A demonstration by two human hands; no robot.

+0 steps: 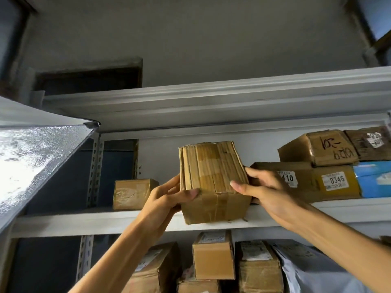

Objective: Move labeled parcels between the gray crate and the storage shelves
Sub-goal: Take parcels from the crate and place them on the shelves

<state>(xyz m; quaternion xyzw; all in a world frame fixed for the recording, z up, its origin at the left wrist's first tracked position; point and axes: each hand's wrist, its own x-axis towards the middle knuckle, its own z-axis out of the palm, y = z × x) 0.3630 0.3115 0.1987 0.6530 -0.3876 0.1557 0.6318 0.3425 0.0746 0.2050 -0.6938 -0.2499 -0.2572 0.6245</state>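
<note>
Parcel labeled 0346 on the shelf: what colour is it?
Mustard yellow; the parcel shows best in the head view.

A gray wall [211, 39] is seen above and behind. A dark recess [88, 79] is set into it at left. A window [378, 15] is glimpsed top right, and a silvery textured panel [31, 157] is brightly lit at left.

The taped brown cardboard parcel [213, 176] was held upright at the front edge of the white storage shelf [84, 223], gripped between left hand [167, 199] and right hand [266, 187]; labeled parcels [336, 182] lay stacked toward its right end.
</note>
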